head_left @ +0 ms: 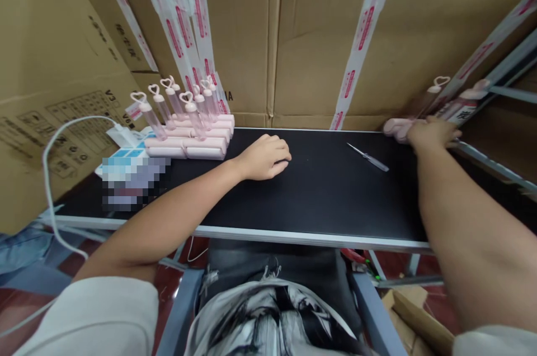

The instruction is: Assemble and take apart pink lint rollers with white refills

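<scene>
My left hand (267, 158) lies palm down on the black tabletop (319, 194), holding nothing, its fingers relaxed and slightly bent. To its left stand several pink pieces (205, 146) in rows, each a pink cylinder base lying flat with a clear tube and a heart-shaped loop on top. At the table's right end my right hand (434, 133) is closed over a similar pink piece (401, 128); its fingertips are partly hidden. Behind that hand rise another heart-shaped loop (438, 84) and a white bottle-like item (464, 107) with dark lettering. A slim screwdriver (369, 157) lies between my hands.
A white power strip (121, 157) with a plugged-in cable (49, 177) sits at the left end, beside a blurred-out object (136, 183). Taped cardboard boxes (319, 37) wall off the back. A metal rack (503, 169) borders the right side. Below lies an open carton (413, 317).
</scene>
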{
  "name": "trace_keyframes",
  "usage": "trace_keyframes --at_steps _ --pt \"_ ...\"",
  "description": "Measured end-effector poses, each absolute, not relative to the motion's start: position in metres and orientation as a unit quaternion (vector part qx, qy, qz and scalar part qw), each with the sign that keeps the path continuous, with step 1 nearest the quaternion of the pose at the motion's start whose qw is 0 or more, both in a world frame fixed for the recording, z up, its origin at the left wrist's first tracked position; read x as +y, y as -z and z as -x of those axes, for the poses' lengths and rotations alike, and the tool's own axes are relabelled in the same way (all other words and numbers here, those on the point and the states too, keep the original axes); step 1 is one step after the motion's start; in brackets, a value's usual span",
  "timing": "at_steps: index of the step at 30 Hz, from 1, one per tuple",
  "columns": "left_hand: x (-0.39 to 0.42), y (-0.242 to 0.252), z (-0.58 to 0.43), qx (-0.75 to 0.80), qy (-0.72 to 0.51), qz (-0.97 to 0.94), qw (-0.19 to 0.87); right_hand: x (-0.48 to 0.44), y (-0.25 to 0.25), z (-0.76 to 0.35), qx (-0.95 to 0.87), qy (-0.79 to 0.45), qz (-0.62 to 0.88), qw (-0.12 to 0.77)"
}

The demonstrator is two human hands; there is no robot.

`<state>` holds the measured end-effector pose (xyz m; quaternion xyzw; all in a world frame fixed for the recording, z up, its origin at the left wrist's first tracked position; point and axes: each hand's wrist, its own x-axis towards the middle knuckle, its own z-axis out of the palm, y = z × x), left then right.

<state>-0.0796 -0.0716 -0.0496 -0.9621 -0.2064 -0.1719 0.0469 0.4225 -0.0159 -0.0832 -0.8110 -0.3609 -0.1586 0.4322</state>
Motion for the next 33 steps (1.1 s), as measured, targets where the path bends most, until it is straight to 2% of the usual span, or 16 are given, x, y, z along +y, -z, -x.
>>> trace_keyframes --at_steps 4,7,9,11,14,16,20,28,33 --pt "-0.07 0.05 0.085 -0.229 0.205 0.951 0.02 -0.023 0.052 -0.399 -0.215 0.172 0.854 0.442" --pt "-0.069 0.051 0.083 -0.24 0.251 0.938 0.003 -0.042 0.018 -0.355 -0.288 0.129 0.799 0.512" --pt "-0.071 0.054 0.08 -0.258 0.291 0.921 -0.022 -0.058 0.002 -0.311 -0.411 -0.007 0.688 0.598" --pt "-0.073 0.058 0.075 -0.294 0.329 0.895 -0.057 -0.073 -0.002 -0.259 -0.403 -0.167 0.586 0.683" --pt "-0.077 0.062 0.069 -0.344 0.362 0.859 -0.113 -0.096 0.011 -0.187 -0.419 -0.466 0.474 0.619" --pt "-0.08 0.061 0.067 -0.354 0.363 0.85 -0.139 -0.11 0.026 -0.154 -0.443 -0.548 0.44 0.557" --pt "-0.083 0.058 0.066 -0.341 0.379 0.843 -0.169 -0.124 0.045 -0.132 -0.493 -0.563 0.402 0.528" --pt "-0.079 0.057 0.07 -0.385 0.417 0.802 -0.185 -0.096 0.039 -0.172 -0.492 -0.492 0.416 0.585" --pt "-0.056 0.042 0.083 -0.459 0.318 0.821 -0.117 -0.083 0.032 -0.191 -0.456 -0.398 0.461 0.65"
